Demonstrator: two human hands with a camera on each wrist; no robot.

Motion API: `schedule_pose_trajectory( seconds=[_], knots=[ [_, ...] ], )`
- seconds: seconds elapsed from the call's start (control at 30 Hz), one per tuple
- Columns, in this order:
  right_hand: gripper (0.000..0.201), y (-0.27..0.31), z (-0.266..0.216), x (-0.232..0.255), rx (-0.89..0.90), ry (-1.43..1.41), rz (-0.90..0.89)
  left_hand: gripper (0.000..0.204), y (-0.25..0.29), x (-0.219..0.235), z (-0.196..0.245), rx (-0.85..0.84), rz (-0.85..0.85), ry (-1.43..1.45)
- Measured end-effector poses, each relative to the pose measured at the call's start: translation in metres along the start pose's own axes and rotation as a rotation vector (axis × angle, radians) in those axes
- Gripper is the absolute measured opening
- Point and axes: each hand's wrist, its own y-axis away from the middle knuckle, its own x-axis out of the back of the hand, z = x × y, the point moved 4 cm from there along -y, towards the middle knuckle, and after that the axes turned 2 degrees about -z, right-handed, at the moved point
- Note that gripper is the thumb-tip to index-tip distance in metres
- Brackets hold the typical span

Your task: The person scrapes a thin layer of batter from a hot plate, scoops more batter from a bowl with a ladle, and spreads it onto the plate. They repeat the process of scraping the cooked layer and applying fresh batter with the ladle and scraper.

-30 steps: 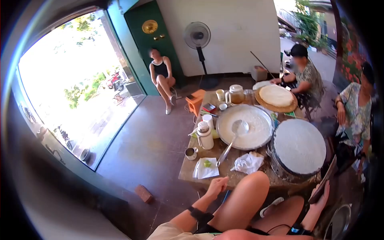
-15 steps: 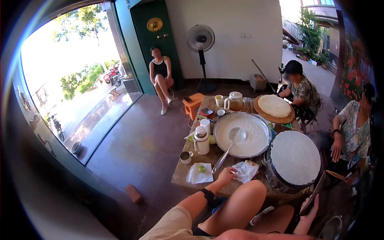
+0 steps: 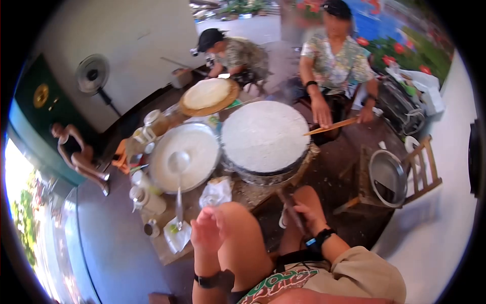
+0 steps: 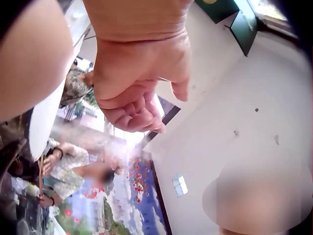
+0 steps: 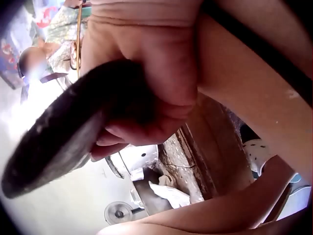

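Observation:
My left hand (image 3: pixel 208 230) is raised over my knee, its fingers loosely curled with nothing in them; the left wrist view shows the bare palm and bent fingers. In my right hand (image 3: pixel 310 215) I grip a dark, flat, round-ended paddle (image 5: pixel 63 132), held beside my other leg below the table edge. Ahead stands a round griddle (image 3: pixel 266 134) covered in a white batter layer. To its left is a wide metal basin (image 3: pixel 161 161) of batter with a ladle (image 3: pixel 179 192) leaning in it. Crumpled white paper (image 3: pixel 215 192) lies at the near table edge.
Across the griddle a seated person (image 3: pixel 336 66) holds a wooden stick (image 3: pixel 329 126) over its edge. Another person (image 3: pixel 235 55) sits behind a round board with a flatbread (image 3: pixel 207 95). A thermos (image 3: pixel 147 199) stands left; a metal bowl (image 3: pixel 389 175) rests on a chair at right.
The head view has swung right. My left hand has left the crumpled paper and risen over my knee. The wooden stick now reaches the griddle's edge. My right hand still grips the paddle.

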Motion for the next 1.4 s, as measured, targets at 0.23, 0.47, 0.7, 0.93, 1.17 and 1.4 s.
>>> schedule_pose_trajectory(
  seconds=[0.23,0.47,0.7,0.93,1.17,1.4],
  knots=[
    [0.041,-0.025,0.010,0.017,-0.134,-0.041,0.039,0.061,-0.020,0.004,-0.046,0.142,0.058,0.087],
    [0.035,-0.025,-0.001,-0.008,-0.137,0.007,0.028,0.042,-0.028,0.021,-0.051,0.073,0.247,0.305],
    [0.041,-0.035,0.003,-0.004,-0.161,-0.024,0.012,0.038,-0.027,0.020,-0.055,0.075,0.219,0.187],
    [0.041,-0.039,0.006,-0.004,-0.191,-0.047,-0.017,0.037,-0.032,0.019,-0.056,0.084,0.204,0.129],
    [0.045,-0.042,0.009,-0.001,-0.193,-0.010,-0.049,0.037,-0.028,0.020,-0.056,0.107,0.233,0.167],
    [0.034,-0.039,0.011,0.005,-0.170,-0.091,0.022,0.036,-0.023,0.019,-0.057,0.088,0.227,0.190]
  ],
)
